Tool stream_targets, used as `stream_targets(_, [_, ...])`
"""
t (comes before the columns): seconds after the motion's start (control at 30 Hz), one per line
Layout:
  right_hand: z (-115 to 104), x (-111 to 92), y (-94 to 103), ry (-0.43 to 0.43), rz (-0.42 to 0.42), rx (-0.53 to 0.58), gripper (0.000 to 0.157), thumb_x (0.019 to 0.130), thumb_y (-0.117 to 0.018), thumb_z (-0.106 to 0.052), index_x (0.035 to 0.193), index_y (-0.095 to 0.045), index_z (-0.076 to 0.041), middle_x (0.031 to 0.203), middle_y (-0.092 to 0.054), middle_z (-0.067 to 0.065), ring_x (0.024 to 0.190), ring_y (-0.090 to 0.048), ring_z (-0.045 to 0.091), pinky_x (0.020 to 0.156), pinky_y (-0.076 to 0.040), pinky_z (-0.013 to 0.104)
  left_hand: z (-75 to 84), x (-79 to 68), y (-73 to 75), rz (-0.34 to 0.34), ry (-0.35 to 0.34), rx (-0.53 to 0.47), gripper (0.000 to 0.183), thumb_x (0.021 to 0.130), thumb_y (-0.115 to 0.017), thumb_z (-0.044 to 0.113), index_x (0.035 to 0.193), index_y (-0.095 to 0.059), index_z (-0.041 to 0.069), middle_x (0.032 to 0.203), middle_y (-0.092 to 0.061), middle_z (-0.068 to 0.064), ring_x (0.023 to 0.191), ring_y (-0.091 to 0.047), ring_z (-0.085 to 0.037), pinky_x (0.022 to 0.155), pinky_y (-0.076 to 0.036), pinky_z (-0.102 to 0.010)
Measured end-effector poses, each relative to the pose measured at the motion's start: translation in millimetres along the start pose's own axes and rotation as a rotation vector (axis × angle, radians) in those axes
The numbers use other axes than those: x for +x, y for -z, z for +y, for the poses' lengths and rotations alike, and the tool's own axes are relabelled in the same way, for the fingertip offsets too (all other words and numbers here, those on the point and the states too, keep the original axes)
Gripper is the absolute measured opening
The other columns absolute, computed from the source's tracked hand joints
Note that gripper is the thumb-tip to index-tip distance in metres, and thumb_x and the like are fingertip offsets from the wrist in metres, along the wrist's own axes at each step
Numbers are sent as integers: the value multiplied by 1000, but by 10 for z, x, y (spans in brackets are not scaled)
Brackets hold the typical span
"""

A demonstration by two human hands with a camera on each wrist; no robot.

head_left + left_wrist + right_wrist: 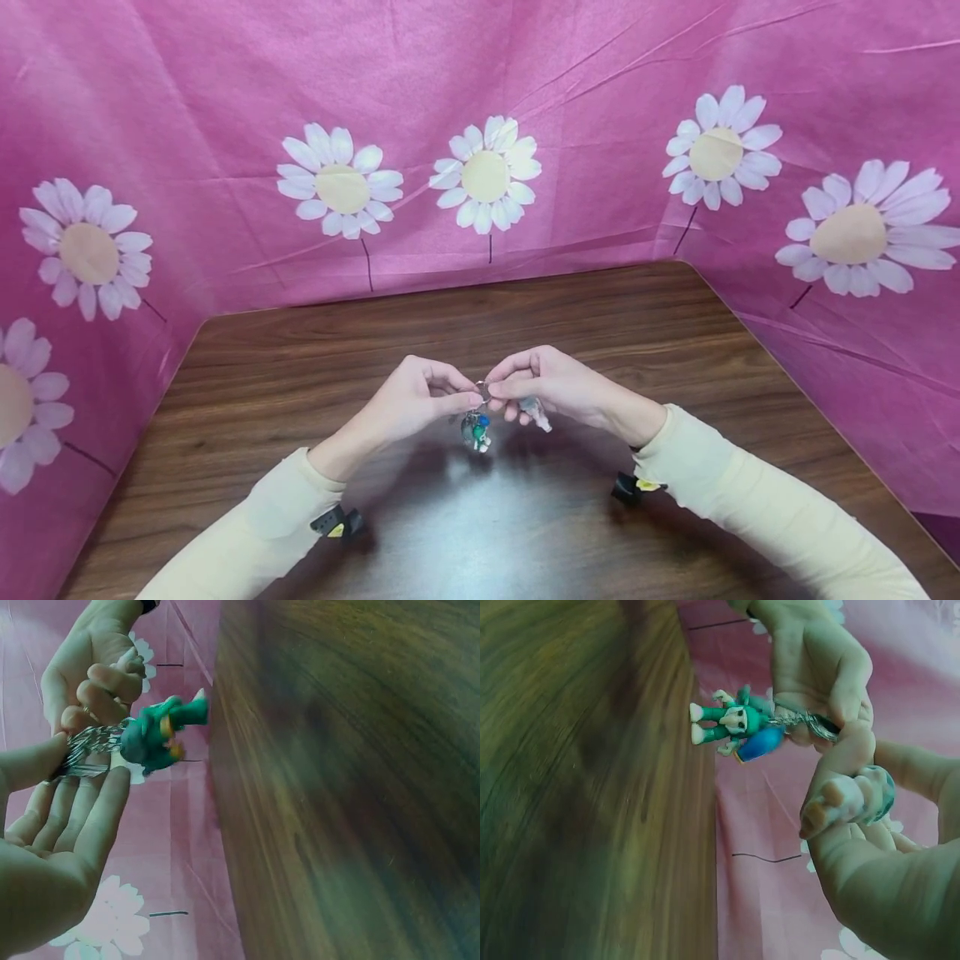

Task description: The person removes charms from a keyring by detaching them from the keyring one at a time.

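Note:
Over the table, my left hand (416,398) pinches a metal key ring (482,392) between thumb and fingers. From the other side my right hand (555,385) has its thumb and index fingertips at the same ring. Short metal chains (94,740) hang from the ring, carrying a small green figure charm (731,722) with white feet and a blue piece (761,742) beside it. A small whitish figure charm (844,801) with tan feet lies against the fingers of my right hand, also visible below that hand in the head view. Fingers partly hide the ring.
The brown wood-grain table (300,350) lies beneath both hands. A pink cloth (225,100) with large white daisies stands round its back and sides. Black straps with yellow marks (335,525) sit at both cream sleeves.

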State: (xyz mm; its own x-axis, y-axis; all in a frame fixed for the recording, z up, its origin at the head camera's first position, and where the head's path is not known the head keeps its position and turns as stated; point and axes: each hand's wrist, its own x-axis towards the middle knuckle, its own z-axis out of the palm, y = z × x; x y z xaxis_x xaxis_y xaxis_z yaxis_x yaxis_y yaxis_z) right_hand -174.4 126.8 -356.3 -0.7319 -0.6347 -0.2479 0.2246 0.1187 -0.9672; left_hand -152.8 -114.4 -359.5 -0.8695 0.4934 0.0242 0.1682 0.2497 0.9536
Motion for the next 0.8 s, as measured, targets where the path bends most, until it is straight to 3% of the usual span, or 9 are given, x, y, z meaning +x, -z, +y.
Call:
stream_targets(0.1, [-8, -7, 12, 11, -29, -54, 29, 96, -71, -17, 116, -64, 3, 90, -73, 14, 58, -60, 12, 41, -43, 21, 13, -6, 17, -33, -24, 58, 10, 90, -79, 16, 95, -79, 7, 82, -76, -1, 77, -72, -22, 70, -60, -34])
stream_targets(0.3, [-52, -24, 23, 15, -54, -95, 27, 98, -69, -21, 114, -65, 1, 93, -72, 19, 57, -60, 14, 41, -43, 21, 41, -8, 45, -52, -10, 89, 10, 89, -79, 17, 95, -79, 10, 83, -77, 1, 79, -73, -17, 74, -60, -31])
stream_targets(0.5, [-66, -37, 39, 1, -20, -127, 30, 95, -72, -21, 112, -68, 4, 74, -67, 11, 56, -58, 15, 40, -41, 21, 58, -7, 44, -67, -7, 61, 13, 89, -79, 16, 96, -79, 5, 84, -77, -2, 81, -74, -18, 77, -61, -33])
stream_targets(0.7, [-65, -28, 17, -2, 11, -136, 24, 93, -74, -20, 107, -74, -1, 70, -65, 8, 55, -57, 15, 41, -42, 21, 65, -8, 29, -100, -11, 50, 14, 90, -79, 16, 96, -78, 3, 87, -77, -7, 81, -75, -20, 78, -61, -43])
stream_targets(0.8, [-60, -25, 14, -3, 13, -134, 23, 92, -75, -19, 107, -74, -2, 69, -63, 8, 55, -57, 15, 40, -42, 21, 67, -7, 23, -111, -13, 57, 14, 90, -79, 16, 96, -78, 3, 87, -77, -9, 80, -75, -20, 77, -61, -41])
